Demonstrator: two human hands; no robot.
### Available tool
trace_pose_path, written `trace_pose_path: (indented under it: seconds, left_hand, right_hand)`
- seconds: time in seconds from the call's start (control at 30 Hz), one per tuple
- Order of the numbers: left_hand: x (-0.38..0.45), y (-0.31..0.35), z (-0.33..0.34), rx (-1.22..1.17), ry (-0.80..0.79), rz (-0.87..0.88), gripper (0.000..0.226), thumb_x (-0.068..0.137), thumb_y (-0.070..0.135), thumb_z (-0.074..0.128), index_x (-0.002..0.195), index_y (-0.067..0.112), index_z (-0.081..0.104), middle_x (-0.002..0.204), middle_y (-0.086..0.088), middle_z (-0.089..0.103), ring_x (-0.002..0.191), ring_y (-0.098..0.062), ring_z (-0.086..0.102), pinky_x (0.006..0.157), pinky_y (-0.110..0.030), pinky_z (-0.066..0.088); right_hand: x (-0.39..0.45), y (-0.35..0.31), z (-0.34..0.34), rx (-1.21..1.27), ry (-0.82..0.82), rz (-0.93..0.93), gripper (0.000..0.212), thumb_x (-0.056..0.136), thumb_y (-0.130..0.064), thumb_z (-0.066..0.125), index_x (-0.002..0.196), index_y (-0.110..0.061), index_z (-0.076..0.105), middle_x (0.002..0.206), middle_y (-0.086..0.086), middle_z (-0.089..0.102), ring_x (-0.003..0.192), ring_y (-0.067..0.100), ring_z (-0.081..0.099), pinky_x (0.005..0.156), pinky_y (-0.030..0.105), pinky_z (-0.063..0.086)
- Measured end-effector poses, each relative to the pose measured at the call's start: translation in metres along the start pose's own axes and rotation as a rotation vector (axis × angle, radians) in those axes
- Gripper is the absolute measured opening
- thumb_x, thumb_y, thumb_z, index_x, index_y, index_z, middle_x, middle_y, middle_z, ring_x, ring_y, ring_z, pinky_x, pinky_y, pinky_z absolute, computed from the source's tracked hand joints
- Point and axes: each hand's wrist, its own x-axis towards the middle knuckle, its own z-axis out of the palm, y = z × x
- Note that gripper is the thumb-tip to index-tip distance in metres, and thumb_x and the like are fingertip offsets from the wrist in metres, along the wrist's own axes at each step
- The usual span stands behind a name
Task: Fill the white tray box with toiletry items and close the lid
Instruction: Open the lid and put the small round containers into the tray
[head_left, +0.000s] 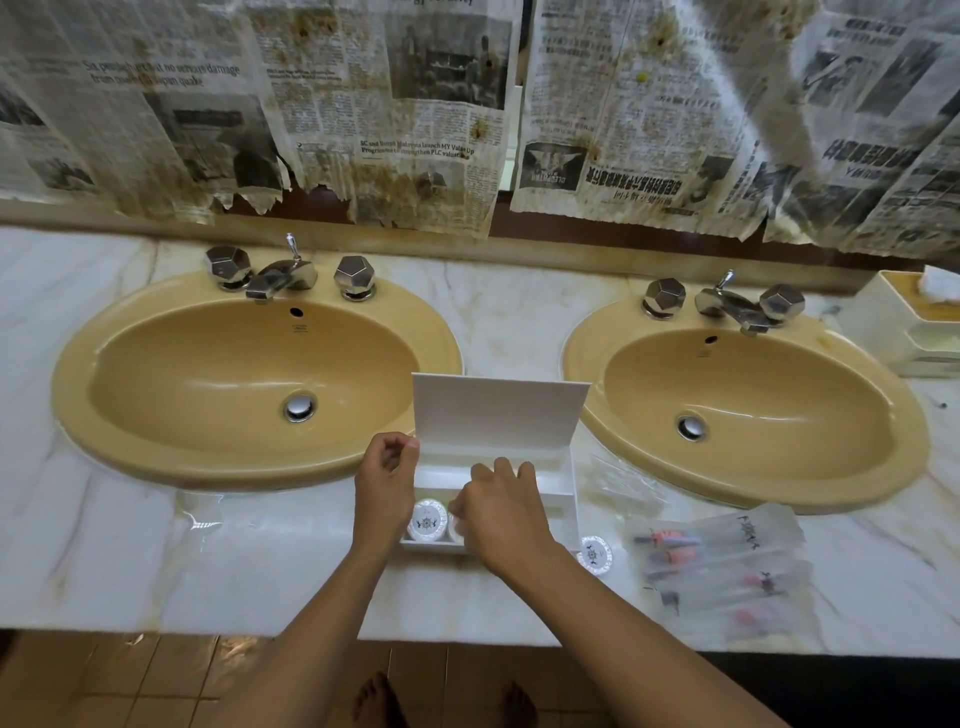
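The white tray box (563, 512) sits on the marble counter between two sinks, its lid (498, 410) standing upright at the back. One round wrapped soap (427, 525) lies in the box's front-left compartment. My right hand (501, 512) reaches into the box and grips a second round soap (456, 526) beside the first. My left hand (387, 480) hovers at the box's left edge, fingers loosely curled, holding nothing I can see. A third round soap (594, 556) lies on the counter just right of the box.
Several clear-wrapped toiletry packets (722, 566) lie on the counter to the right. Yellow sinks (249, 374) (748, 400) flank the box. A white organiser (904, 322) stands at the far right. Newspaper covers the wall behind.
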Motion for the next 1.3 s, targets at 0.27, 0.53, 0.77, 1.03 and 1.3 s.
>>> trace_pose_path:
  seconds: [0.27,0.53,0.77,1.03,1.3]
  left_hand:
    - [0.000,0.002,0.001,0.014,-0.001,0.009,0.008,0.094,0.011,0.057,0.093,0.003,0.057,0.088,0.002,0.062,0.071,0.010,0.057,0.069,-0.004,0.042]
    - [-0.002,0.006,0.003,0.007,-0.003,0.019,0.007,0.095,0.009,0.056,0.088,0.011,0.055,0.087,0.004,0.061,0.069,0.012,0.056,0.068,-0.004,0.041]
    - [-0.001,0.004,0.002,0.021,-0.005,0.024,0.005,0.095,0.010,0.056,0.092,0.005,0.055,0.085,0.003,0.060,0.068,0.011,0.055,0.068,-0.004,0.042]
    - [-0.001,0.004,0.002,0.016,-0.009,0.022,0.005,0.095,0.010,0.056,0.092,0.006,0.055,0.086,0.003,0.060,0.068,0.012,0.055,0.067,-0.004,0.041]
    - [-0.001,0.004,0.002,-0.010,-0.008,0.001,0.011,0.095,0.012,0.057,0.085,0.015,0.055,0.085,0.004,0.061,0.070,0.004,0.055,0.065,-0.004,0.040]
  right_hand:
    - [-0.015,0.038,-0.017,0.325,0.209,0.175,0.031,0.090,-0.019,0.049,0.115,-0.027,0.065,0.110,0.001,0.060,0.109,0.024,0.050,0.092,0.036,0.033]
    - [-0.036,0.091,-0.015,0.397,0.002,0.443,0.032,0.084,-0.016,0.051,0.116,-0.022,0.050,0.104,0.000,0.059,0.088,0.022,0.053,0.071,0.030,0.035]
    - [-0.053,0.105,0.005,0.321,-0.160,0.487,0.039,0.083,-0.013,0.058,0.119,-0.023,0.047,0.115,0.003,0.054,0.097,0.022,0.056,0.072,0.032,0.046]
    - [-0.054,0.105,0.027,0.250,-0.173,0.506,0.037,0.080,-0.033,0.067,0.112,-0.022,0.052,0.114,0.003,0.053,0.098,0.021,0.056,0.075,0.031,0.047]
    - [-0.048,0.097,-0.024,0.476,0.233,0.603,0.040,0.074,-0.039,0.068,0.110,-0.023,0.058,0.104,-0.001,0.065,0.094,0.023,0.060,0.075,0.032,0.049]
